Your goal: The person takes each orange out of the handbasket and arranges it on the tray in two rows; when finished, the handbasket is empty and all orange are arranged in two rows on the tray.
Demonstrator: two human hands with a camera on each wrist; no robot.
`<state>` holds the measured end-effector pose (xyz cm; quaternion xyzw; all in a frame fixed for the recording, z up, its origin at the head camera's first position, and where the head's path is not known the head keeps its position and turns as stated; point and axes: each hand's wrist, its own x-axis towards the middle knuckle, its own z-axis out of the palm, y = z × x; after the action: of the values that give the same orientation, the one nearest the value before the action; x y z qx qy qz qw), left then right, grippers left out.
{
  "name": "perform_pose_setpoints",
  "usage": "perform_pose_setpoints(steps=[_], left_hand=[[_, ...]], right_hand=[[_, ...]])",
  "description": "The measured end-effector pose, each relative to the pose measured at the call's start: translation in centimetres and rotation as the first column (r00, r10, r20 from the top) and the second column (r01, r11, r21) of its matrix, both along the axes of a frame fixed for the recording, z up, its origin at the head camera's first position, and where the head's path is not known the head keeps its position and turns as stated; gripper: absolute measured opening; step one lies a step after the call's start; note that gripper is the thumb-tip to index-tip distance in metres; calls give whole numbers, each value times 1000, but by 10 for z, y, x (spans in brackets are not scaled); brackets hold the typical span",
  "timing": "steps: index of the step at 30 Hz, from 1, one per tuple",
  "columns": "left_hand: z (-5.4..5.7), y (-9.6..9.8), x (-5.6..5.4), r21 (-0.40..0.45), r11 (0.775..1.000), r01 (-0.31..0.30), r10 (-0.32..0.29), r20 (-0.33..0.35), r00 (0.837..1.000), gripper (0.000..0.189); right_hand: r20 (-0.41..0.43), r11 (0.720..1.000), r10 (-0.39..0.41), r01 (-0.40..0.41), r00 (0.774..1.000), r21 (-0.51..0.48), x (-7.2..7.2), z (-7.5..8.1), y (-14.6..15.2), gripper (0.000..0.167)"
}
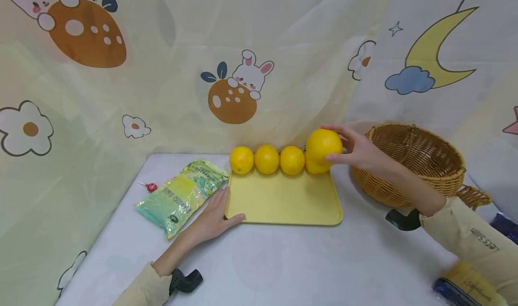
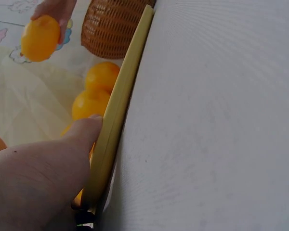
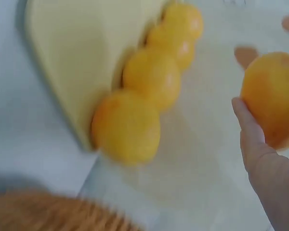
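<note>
My right hand (image 1: 358,150) grips an orange (image 1: 323,144) between thumb and fingers, raised above the right end of a row. In the right wrist view the held orange (image 3: 274,98) is well apart from the others. Several oranges (image 1: 267,159) stand side by side along the back edge of a yellow tray (image 1: 283,202); the rightmost is partly hidden behind the held one. My left hand (image 1: 214,216) rests at the tray's front left corner, fingers along the left side, thumb (image 2: 86,130) against the front rim.
A green and yellow packet (image 1: 182,195) lies left of the tray, with a red-wrapped lollipop (image 1: 151,187) beside it. On the right stands a wicker basket (image 1: 388,189) under my right forearm. A yellow and blue package (image 1: 465,285) lies at the front right. A printed cloth (image 1: 174,94) hangs behind.
</note>
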<state>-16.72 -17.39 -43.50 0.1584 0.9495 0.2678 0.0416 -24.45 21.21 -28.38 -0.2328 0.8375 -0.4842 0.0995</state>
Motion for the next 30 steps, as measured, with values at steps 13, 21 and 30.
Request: perform_pose_setpoints(steps=[13, 21, 30], left_hand=[[2, -1, 1, -88, 996, -19, 20, 11, 1000, 103], [2, 1, 0, -110, 994, -20, 20, -3, 1000, 102], [0, -1, 0, -75, 997, -6, 4, -27, 1000, 102]], right_hand=[[77, 998, 24, -29, 997, 56, 12, -50, -108, 83], [39, 993, -4, 0, 999, 118, 7, -78, -156, 86], [30, 995, 28, -31, 999, 93, 3, -93, -179, 87]])
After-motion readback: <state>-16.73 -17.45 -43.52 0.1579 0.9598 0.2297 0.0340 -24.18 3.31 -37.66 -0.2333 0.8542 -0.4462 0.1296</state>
